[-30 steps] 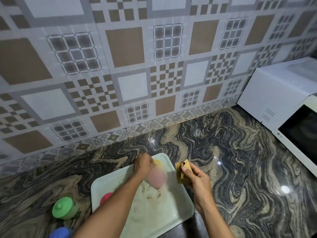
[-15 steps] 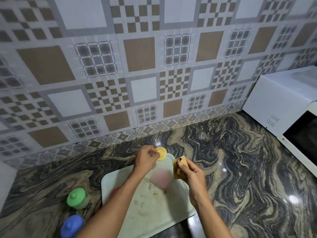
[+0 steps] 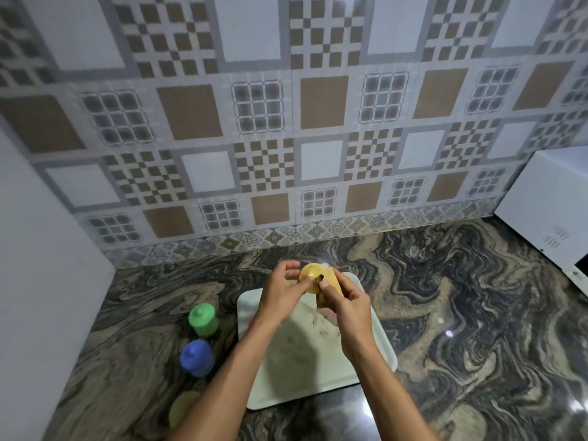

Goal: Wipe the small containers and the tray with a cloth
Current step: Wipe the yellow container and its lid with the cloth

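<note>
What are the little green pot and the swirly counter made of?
The little green pot looks like plastic: bright even colour, moulded knob lid, dull sheen. The swirly counter looks like polished stone, maybe granite: wavy dark and tan veins, bright light reflections.

No legible text (nor any labels)

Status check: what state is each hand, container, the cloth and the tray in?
Left hand: holds yellow-lidded container.
Yellow-lidded container: lifted, lid on.
Right hand: grips cloth.
Cloth: bunched against that container.
Tray: on counter, stained.
Green container: upright on counter, lidded.
Blue container: upright on counter, lidded.
</note>
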